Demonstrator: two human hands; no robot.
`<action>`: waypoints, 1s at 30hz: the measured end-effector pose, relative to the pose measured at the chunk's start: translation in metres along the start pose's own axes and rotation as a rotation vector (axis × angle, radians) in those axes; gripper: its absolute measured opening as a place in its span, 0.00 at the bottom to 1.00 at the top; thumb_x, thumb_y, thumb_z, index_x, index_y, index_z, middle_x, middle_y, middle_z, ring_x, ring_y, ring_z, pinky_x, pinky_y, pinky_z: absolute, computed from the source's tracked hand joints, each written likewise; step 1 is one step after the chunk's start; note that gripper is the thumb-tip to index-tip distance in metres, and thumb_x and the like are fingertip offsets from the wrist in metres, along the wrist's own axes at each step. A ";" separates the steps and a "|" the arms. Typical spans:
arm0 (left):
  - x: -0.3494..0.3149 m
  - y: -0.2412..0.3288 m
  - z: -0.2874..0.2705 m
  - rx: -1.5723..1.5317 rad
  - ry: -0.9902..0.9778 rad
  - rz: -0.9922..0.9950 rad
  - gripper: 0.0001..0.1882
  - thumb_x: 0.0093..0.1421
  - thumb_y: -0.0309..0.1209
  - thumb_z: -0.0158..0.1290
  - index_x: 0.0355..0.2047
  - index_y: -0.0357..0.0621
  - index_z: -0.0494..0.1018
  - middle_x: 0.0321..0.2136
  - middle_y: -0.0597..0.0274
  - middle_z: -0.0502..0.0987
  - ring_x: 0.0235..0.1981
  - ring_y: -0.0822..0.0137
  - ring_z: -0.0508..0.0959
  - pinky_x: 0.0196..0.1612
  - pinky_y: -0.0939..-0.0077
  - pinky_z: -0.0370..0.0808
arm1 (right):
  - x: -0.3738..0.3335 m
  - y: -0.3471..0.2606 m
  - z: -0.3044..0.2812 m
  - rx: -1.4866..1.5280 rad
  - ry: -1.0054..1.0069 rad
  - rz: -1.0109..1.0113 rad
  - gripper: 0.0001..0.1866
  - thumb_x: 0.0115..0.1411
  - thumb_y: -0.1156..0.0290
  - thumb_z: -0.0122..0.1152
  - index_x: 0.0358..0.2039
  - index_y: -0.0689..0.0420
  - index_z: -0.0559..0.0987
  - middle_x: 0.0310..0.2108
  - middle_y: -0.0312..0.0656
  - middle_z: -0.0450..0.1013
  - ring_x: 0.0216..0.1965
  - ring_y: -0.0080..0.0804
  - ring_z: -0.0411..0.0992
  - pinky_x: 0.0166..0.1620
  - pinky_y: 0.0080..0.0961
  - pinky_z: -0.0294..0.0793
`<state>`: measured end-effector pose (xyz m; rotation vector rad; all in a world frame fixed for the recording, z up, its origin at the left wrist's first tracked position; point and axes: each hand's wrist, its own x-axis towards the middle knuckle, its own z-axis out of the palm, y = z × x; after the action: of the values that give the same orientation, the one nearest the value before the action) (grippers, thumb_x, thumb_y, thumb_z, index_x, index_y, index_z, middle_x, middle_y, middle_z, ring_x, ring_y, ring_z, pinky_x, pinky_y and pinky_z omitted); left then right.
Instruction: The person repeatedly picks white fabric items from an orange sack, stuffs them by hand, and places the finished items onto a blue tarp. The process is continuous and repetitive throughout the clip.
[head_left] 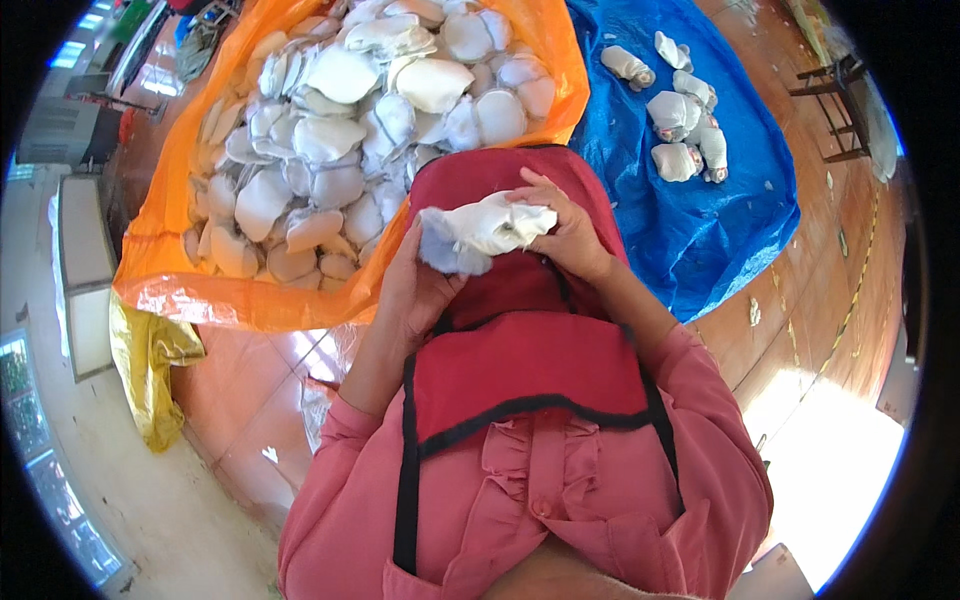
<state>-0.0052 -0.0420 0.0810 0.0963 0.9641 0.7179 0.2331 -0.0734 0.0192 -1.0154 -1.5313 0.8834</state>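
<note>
The step in hand appears to be working a white cloth piece point(505, 228) with a fluffy grey end, held above the red apron point(530, 365). The left hand point(418, 280) cups that grey end, loosely curled; the right hand point(568, 228) pinches the other end, nearly closed. The next move probably calls for steady support on the left and fine finger work on the right. An orange bag point(215, 302) holds heaped white pads point(265, 200); a blue sheet point(690, 255) carries a few white bundles point(675, 115).
</note>
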 end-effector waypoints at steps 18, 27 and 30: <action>-0.004 -0.006 0.008 1.492 0.040 1.218 0.34 0.48 0.27 0.62 0.57 0.38 0.65 0.51 0.46 0.69 0.51 0.49 0.72 0.52 0.64 0.72 | -0.024 0.016 0.018 0.804 0.179 0.579 0.16 0.59 0.68 0.65 0.45 0.56 0.72 0.41 0.35 0.74 0.43 0.25 0.71 0.50 0.26 0.71; -0.004 -0.009 -0.006 1.487 0.068 0.810 0.34 0.51 0.21 0.54 0.61 0.42 0.62 0.46 0.44 0.71 0.49 0.49 0.73 0.51 0.64 0.71 | -0.025 0.008 0.022 0.608 0.171 0.602 0.13 0.60 0.67 0.64 0.42 0.55 0.72 0.35 0.32 0.73 0.37 0.21 0.69 0.44 0.22 0.71; 0.003 -0.017 -0.016 1.383 0.058 0.936 0.32 0.54 0.20 0.51 0.61 0.40 0.60 0.47 0.43 0.71 0.48 0.48 0.74 0.50 0.66 0.72 | -0.023 0.002 0.025 0.633 0.228 0.575 0.11 0.62 0.67 0.63 0.41 0.55 0.72 0.34 0.32 0.72 0.35 0.20 0.69 0.42 0.22 0.71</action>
<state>-0.0077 -0.0568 0.0635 1.8337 1.3162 0.7466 0.2105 -0.0943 0.0045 -1.0357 -0.6788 1.4742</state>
